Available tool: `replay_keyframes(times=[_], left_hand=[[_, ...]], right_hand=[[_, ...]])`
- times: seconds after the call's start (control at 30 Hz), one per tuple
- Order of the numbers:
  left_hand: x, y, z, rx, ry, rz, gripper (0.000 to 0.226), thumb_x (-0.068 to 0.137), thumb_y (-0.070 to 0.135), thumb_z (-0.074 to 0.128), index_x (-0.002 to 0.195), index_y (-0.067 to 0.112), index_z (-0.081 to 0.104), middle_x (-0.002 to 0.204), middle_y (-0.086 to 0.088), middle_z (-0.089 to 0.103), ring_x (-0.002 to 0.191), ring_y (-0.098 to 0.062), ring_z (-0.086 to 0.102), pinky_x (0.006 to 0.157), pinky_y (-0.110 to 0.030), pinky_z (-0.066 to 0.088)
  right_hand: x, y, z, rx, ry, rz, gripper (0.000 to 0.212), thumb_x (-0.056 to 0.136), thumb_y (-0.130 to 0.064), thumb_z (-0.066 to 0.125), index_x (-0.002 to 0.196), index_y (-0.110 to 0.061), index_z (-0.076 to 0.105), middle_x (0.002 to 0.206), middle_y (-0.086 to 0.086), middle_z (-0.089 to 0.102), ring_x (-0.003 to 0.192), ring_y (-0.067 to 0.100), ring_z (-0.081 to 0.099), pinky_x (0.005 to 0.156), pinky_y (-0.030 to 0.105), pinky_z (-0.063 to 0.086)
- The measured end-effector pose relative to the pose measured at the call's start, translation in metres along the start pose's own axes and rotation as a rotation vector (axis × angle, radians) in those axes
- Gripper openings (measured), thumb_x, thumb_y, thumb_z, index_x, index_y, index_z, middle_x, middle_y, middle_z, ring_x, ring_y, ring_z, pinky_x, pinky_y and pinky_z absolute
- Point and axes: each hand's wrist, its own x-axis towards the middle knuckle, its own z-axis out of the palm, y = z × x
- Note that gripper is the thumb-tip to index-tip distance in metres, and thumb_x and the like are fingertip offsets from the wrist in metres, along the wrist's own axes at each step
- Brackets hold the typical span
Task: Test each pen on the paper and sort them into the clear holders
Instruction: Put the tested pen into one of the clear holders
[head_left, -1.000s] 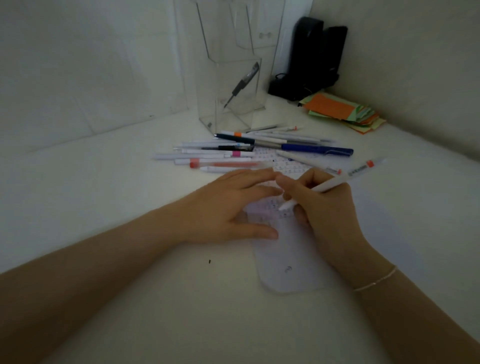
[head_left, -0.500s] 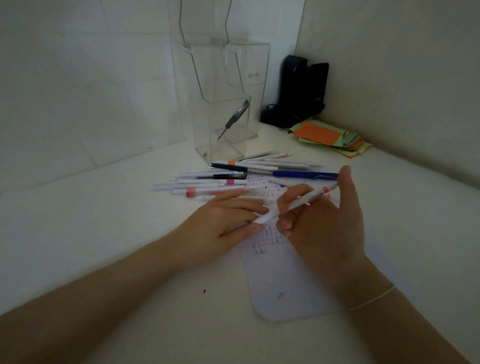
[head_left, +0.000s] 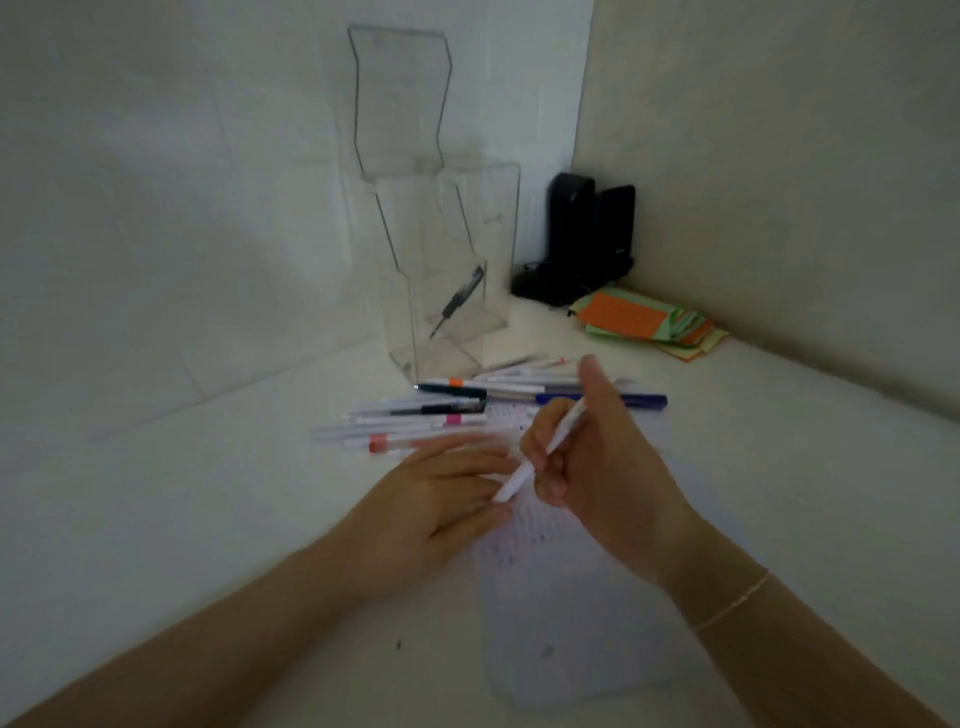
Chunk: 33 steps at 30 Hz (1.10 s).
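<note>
From the head camera, the right hand (head_left: 608, 467) grips a white pen (head_left: 537, 457) with curled fingers, thumb raised, the pen slanting down so its lower end lies just beside the fingertips of the left hand (head_left: 431, 499), which rests flat with straight fingers on the top edge of the paper (head_left: 571, 613) on the white table (head_left: 182, 519). Beyond the hands lies a loose pile of pens (head_left: 467, 410), and behind it stand the clear holders (head_left: 441, 270), the front one containing one dark pen (head_left: 460, 299) leaning inside. A stack of coloured notes (head_left: 644, 322) and a black object (head_left: 582, 244) sit in the far corner.

Marks on the paper (head_left: 524, 540) are blurred; both forearms run off-frame.
</note>
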Motion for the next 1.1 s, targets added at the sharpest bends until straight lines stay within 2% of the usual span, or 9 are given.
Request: replay_keyframes(times=[0.13,0.27,0.37,0.47,0.6,0.67,0.73,0.83,1.1], left_hand=[[0.045,-0.003,-0.045,-0.118,0.254,-0.232,0.033,0.092,0.047,0.048,0.111,0.027,0.065,0.120,0.014,0.059,0.110,0.011,0.050,0.097,-0.006,0.034],[0.135,-0.023,-0.106,0.316,0.375,-0.137,0.034,0.091,0.030,0.050,0.118,0.013,0.062,0.125,-0.001,0.058,0.110,-0.014,0.056,0.093,-0.022,0.041],[0.203,-0.045,-0.129,0.567,0.211,-0.209,0.046,0.091,0.023,0.054,0.134,0.008,0.046,0.145,-0.009,0.039,0.121,-0.027,0.049,0.095,-0.035,0.041],[0.254,-0.071,-0.125,0.700,-0.058,-0.334,0.079,0.087,0.040,0.061,0.146,0.007,0.019,0.152,-0.017,0.020,0.134,-0.032,0.033,0.104,-0.041,0.035],[0.287,-0.099,-0.096,0.956,-0.332,-0.521,0.115,0.068,0.065,0.068,0.146,0.008,0.007,0.142,-0.023,0.031,0.128,-0.035,0.035,0.099,-0.041,0.036],[0.293,-0.108,-0.087,1.019,-0.402,-0.604,0.123,0.064,0.069,0.069,0.147,0.007,0.001,0.139,-0.026,0.035,0.126,-0.036,0.039,0.097,-0.041,0.037],[0.296,-0.113,-0.083,0.988,-0.430,-0.642,0.121,0.063,0.066,0.071,0.145,0.006,0.006,0.127,-0.021,0.050,0.112,-0.033,0.052,0.082,-0.038,0.044],[0.298,-0.117,-0.081,0.970,-0.393,-0.608,0.107,0.065,0.061,0.074,0.139,0.006,0.019,0.110,-0.013,0.059,0.096,-0.026,0.060,0.065,-0.033,0.043],[0.306,-0.105,-0.104,0.775,-0.398,-0.595,0.113,0.066,0.071,0.066,0.144,0.011,0.010,0.131,-0.014,0.049,0.112,-0.031,0.052,0.085,-0.036,0.045]], right_hand=[[0.034,-0.068,0.007,-0.458,0.140,-0.244,0.037,0.095,-0.023,0.051,0.062,-0.008,0.059,0.048,0.004,0.056,0.034,0.012,0.038,0.035,0.018,0.032],[0.091,-0.121,0.003,-0.696,0.299,-0.344,0.043,0.096,-0.031,0.046,0.063,-0.010,0.062,0.053,0.005,0.061,0.043,0.009,0.050,0.045,0.016,0.040],[0.131,-0.134,-0.011,-0.686,0.357,-0.307,0.035,0.096,-0.025,0.045,0.070,-0.007,0.060,0.057,0.005,0.060,0.047,0.010,0.054,0.051,0.015,0.045],[0.165,-0.132,-0.024,-0.437,0.384,-0.159,0.025,0.096,-0.014,0.041,0.076,-0.003,0.053,0.060,0.012,0.056,0.055,0.022,0.055,0.067,0.037,0.055],[0.187,-0.116,-0.031,-0.160,0.361,0.047,0.021,0.097,-0.009,0.036,0.082,-0.003,0.049,0.066,0.014,0.050,0.053,0.023,0.046,0.081,0.050,0.054],[0.195,-0.107,-0.034,-0.123,0.346,0.086,0.017,0.097,-0.009,0.037,0.093,-0.001,0.050,0.069,0.015,0.050,0.054,0.023,0.048,0.069,0.045,0.057],[0.201,-0.100,-0.036,-0.121,0.338,0.108,0.016,0.097,-0.010,0.040,0.096,0.000,0.051,0.070,0.015,0.051,0.054,0.023,0.050,0.053,0.034,0.054],[0.205,-0.093,-0.040,-0.122,0.321,0.135,0.013,0.096,-0.011,0.044,0.094,-0.001,0.053,0.071,0.012,0.051,0.054,0.022,0.051,0.045,0.027,0.051],[0.195,-0.097,-0.054,-0.139,0.396,-0.060,0.023,0.094,-0.003,0.041,0.072,-0.006,0.050,0.065,0.009,0.049,0.046,0.019,0.041,0.042,0.022,0.040]])
